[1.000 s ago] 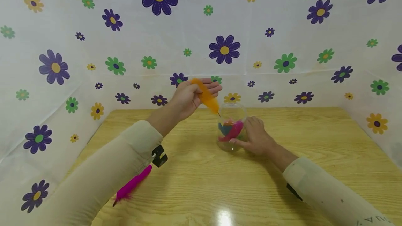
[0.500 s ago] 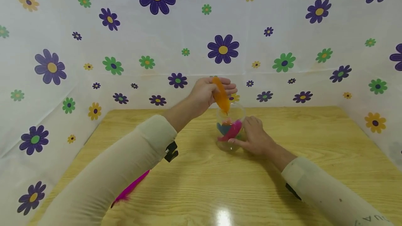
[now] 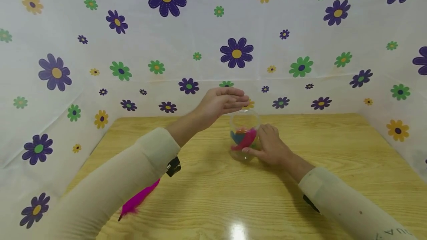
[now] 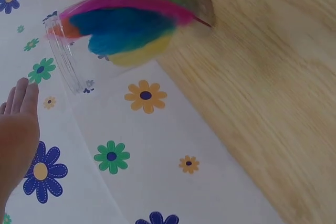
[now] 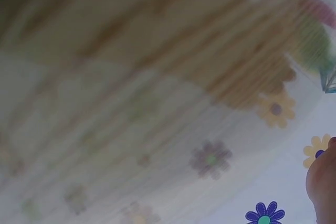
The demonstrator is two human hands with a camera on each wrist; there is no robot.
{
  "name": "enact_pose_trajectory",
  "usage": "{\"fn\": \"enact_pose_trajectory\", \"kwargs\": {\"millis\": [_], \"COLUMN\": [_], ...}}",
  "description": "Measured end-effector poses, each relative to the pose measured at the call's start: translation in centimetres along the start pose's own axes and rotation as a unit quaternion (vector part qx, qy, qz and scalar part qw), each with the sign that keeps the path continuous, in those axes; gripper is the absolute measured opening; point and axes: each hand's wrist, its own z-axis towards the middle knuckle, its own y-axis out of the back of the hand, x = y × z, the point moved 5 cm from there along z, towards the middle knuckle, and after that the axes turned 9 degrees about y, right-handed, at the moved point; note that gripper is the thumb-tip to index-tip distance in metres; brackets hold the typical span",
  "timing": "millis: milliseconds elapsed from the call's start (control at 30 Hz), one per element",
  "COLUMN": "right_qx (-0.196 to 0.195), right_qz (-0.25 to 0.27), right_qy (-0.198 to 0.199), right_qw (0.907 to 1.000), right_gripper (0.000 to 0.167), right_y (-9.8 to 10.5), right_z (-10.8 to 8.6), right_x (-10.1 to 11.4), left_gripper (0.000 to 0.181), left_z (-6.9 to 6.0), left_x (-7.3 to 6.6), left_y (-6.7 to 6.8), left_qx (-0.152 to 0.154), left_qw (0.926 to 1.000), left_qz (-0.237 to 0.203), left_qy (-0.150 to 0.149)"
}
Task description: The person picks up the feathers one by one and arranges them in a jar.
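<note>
A clear plastic jar (image 3: 245, 153) stands upright on the table. Inside are several feathers: a pink feather (image 3: 247, 139), a blue feather (image 4: 126, 30), a yellow feather (image 4: 139, 53), plus some orange and green. My right hand (image 3: 274, 145) grips the jar's right side, thumb in front. Just above the jar's rim, to the left, is my left hand (image 3: 218, 105), fingers straight and close together, nothing visible in it. The left wrist view has the left hand (image 4: 21, 129) apart from the jar's mouth. In the right wrist view the jar's wall (image 5: 157, 98) is blurred and fills most of the frame.
A magenta feather (image 3: 138, 200) lies on the wooden table (image 3: 200, 195), partly behind the left sleeve (image 3: 126, 180). A white cloth with printed flowers (image 3: 197, 21) hangs at the back and both sides of the table.
The left hand first moved right to above the jar, pinching an orange feather. That feather has since left the hand, which has drawn slightly back left. The right hand stays on the jar.
</note>
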Motion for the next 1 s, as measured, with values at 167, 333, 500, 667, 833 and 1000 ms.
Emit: {"fn": "enact_pose_trajectory", "kwargs": {"millis": [167, 333, 500, 667, 833, 1000], "right_qx": [-0.001, 0.001, 0.0, 0.0, -0.003, -0.004], "right_qz": [-0.006, -0.012, -0.011, -0.021, -0.028, -0.026], "right_qy": [-0.002, -0.002, -0.005, -0.006, 0.001, 0.006], "right_qw": [1.0, 0.9999, 0.9999, 0.9998, 0.9996, 0.9996], "right_gripper": [0.07, 0.069, 0.071, 0.066, 0.059, 0.058], "right_y": [0.0, 0.0, 0.0, -0.2, -0.2, -0.2], "right_z": [0.0, 0.0, 0.0, 0.0, 0.1, 0.2], "right_x": [-0.2, -0.3, -0.3, -0.4, -0.3, -0.2], "left_gripper": [0.034, 0.046, 0.056, 0.059, 0.063, 0.086], "left_z": [-2.1, -4.3, -6.2, -8.0, -10.2, -12.5], "left_x": [-0.2, 0.3, 1.0, 2.1, 3.5, 5.4], "left_y": [0.6, 1.3, 2.4, 2.7, 2.9, 3.7], "left_qx": [-0.01, -0.003, 0.011, 0.033, 0.014, -0.055], "left_qw": [0.9812, 0.9199, 0.8352, 0.7153, 0.6047, 0.5788], "left_qz": [0.185, 0.374, 0.525, 0.661, 0.749, 0.781], "left_qy": [-0.055, -0.118, -0.162, -0.224, -0.27, -0.227]}}
